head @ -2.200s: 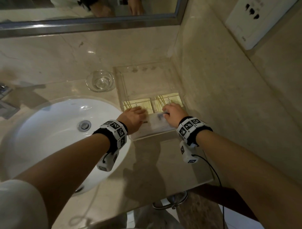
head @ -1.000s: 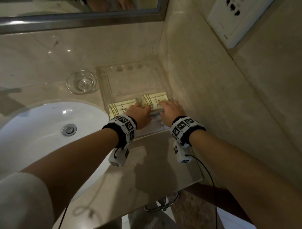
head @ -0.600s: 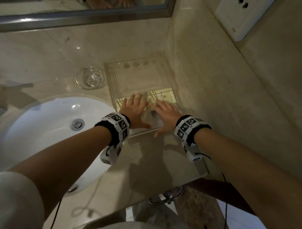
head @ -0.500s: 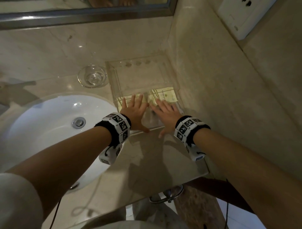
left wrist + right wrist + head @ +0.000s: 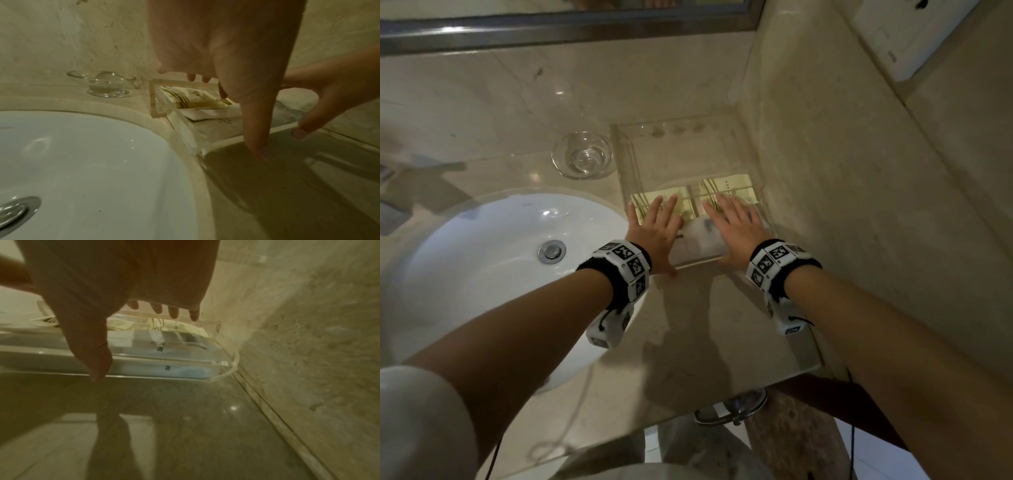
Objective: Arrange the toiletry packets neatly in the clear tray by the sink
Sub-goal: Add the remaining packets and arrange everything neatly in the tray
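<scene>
Toiletry packets: two cream striped packets point(image 5: 726, 192) lie side by side in the middle of the clear tray point(image 5: 619, 161), with white sachets point(image 5: 698, 240) stacked in its near end; the tray stands on the marble counter point(image 5: 705, 325) between the white sink point(image 5: 500, 274) and the side wall, against that wall. Left hand point(image 5: 655, 228): flat, fingers spread over the left packet, thumb reaching down past the tray's near edge toward the counter; whether the palm presses or only hovers cannot be told. Right hand point(image 5: 736, 224): likewise flat and spread over the right packet and sachets. Change noted: a second ago both hands were curled, nudging the packets; they have since opened flat, holding nothing. Judgement: a closing pat-down, the arranging apparently near done. Adjacent: glass dish point(image 5: 582, 160) left of the tray, touching nothing.
</scene>
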{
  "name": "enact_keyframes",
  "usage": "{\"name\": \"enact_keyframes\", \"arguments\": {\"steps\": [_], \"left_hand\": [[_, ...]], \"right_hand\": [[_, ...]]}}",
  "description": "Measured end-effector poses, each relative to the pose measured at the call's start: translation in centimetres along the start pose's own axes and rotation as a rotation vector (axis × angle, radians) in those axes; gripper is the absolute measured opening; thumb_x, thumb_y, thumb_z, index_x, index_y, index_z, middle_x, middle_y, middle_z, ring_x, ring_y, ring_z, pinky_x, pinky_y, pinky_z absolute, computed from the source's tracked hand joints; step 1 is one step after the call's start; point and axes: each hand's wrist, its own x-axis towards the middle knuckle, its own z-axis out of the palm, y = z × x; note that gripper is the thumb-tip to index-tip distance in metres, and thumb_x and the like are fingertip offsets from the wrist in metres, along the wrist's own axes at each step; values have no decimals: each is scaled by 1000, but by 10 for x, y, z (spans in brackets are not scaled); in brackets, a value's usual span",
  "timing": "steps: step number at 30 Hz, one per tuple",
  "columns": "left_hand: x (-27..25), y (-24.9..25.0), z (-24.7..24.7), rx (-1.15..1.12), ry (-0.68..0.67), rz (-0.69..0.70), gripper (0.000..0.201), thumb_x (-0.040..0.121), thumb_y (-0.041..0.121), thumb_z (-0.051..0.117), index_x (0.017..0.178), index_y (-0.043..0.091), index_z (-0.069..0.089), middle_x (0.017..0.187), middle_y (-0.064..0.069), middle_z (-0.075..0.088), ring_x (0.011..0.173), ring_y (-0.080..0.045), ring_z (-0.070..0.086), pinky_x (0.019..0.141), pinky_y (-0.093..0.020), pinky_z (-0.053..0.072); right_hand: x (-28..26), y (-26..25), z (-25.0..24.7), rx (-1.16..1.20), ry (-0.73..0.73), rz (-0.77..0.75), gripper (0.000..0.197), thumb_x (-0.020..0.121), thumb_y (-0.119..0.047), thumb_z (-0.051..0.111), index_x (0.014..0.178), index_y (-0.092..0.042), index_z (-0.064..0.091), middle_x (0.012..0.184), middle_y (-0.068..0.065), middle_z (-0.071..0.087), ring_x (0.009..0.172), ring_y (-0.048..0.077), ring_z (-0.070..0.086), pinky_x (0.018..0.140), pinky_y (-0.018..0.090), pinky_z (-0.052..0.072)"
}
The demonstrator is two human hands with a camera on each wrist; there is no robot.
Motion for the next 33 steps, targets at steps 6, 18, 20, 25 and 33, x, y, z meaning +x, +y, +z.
{"name": "enact_keyframes", "arguments": {"steps": [6, 18, 20, 25, 33], "left_hand": [[2, -5, -4, -42, 76, 9, 99, 68, 54, 70, 142, 12, 18, 159, -7, -4, 147, -29, 2, 113, -62, 9], [20, -22, -11, -175, 212, 12, 83, 68, 38, 76, 133, 13, 31, 150, -7, 24, 139, -27, 23, 115, -43, 22], [22, -24, -11, -175, 211, 11, 81, 70, 36, 74, 134, 13, 30, 150, -8, 22, 140, -27, 22, 115, -42, 22], [29, -28, -13, -170, 238, -8, 69, 76, 32, 69, 131, 14, 31, 146, -5, 27, 134, -26, 29, 106, -39, 31], [41, -27, -14, -99, 294, -58, 50, 85, 18, 52, 131, 13, 32, 144, -7, 30, 126, -29, 36, 101, -39, 33]], "right_hand": [[13, -1, -3, -28, 29, 18, 119, 73, -32, 77, 148, -28, -14, 158, 2, -19, 146, 27, -15, 117, 49, -2], [32, 4, -24, 31, 67, 19, 104, 81, -30, 69, 150, -24, -8, 159, 3, -13, 147, 26, -10, 120, 48, -1], [36, 3, -24, 14, 73, -6, 97, 83, -28, 66, 151, -23, -4, 160, 4, -10, 148, 24, -8, 119, 47, -1], [44, 0, -25, -3, 149, -14, 79, 85, -11, 59, 150, -21, 13, 159, 4, 5, 148, 22, 6, 119, 47, 2], [63, -1, -25, -51, 338, -43, 60, 84, -2, 47, 141, -15, 33, 139, 9, 39, 128, 29, 34, 106, 39, 29]]}}
